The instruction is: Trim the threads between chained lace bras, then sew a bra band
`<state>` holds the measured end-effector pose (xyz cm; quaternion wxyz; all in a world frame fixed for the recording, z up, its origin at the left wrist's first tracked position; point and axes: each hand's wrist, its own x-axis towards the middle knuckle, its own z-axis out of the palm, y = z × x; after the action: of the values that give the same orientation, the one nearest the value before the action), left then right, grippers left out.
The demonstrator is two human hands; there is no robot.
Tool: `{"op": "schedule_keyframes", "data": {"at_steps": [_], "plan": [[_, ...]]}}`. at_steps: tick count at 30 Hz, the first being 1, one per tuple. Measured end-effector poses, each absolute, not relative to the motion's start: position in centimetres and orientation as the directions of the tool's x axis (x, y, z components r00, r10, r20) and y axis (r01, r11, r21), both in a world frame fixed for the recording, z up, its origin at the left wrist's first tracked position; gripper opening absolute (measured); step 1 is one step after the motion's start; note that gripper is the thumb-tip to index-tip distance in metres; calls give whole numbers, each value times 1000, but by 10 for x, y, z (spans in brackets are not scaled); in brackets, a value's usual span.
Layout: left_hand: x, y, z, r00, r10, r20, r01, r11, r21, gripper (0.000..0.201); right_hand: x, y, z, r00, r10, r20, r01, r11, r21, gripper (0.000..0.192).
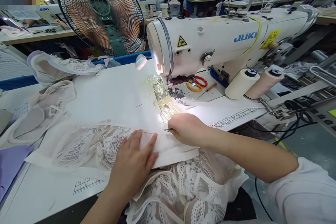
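Observation:
My left hand [132, 161] lies flat, fingers apart, on white lace fabric [86, 145] with a plain white band [173, 148] along its edge, at the near side of the sewing table [115, 94]. My right hand [187, 129] is closed and pinches a small metal tool whose tip shows at the band's edge, just in front of the lit needle area [174, 92] of a white JUKI sewing machine [223, 42]. The lace drapes over the table edge toward my lap.
A standing fan [101, 10] rises at the back left. Two thread cones [252, 82] lie right of the machine, with orange and red scissors [196, 84] on its bed. Padded cups and lace pieces [47, 91] pile at left. Other workers sit far behind.

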<state>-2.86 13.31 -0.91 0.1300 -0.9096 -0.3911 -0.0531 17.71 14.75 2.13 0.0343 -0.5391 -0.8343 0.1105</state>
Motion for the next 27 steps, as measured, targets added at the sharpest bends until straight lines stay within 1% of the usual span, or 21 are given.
{"op": "schedule_keyframes", "data": {"at_steps": [4, 7, 12, 17, 19, 21, 24, 27], "plan": [[-28, 134, -10, 685, 700, 199, 728, -656, -197, 38, 170, 150, 16, -438, 899, 13, 867, 426, -258, 17], [-28, 135, -11, 687, 699, 200, 727, -657, -199, 40, 162, 154, 9, -449, 893, 25, 859, 439, -263, 19], [-27, 135, -11, 686, 701, 194, 727, -656, -202, 40, 164, 155, 5, -459, 888, -4, 859, 442, -259, 15], [-29, 136, -10, 697, 691, 194, 717, -660, -225, 38, 187, 145, 17, -433, 900, -60, 881, 408, -239, 14], [-29, 136, -7, 702, 686, 190, 711, -662, -238, 38, 196, 141, 21, -404, 914, -29, 883, 381, -273, 13], [-26, 136, -4, 704, 683, 193, 709, -662, -243, 37, 203, 138, 22, -357, 934, 30, 874, 345, -341, 13], [-17, 132, 2, 715, 664, 218, 699, -690, -187, 35, 208, 136, 18, -294, 952, 83, 860, 302, -412, 12], [-2, 124, 0, 727, 650, 223, 680, -726, -103, 37, 205, 135, 12, -286, 953, 95, 851, 299, -431, 12]]}}
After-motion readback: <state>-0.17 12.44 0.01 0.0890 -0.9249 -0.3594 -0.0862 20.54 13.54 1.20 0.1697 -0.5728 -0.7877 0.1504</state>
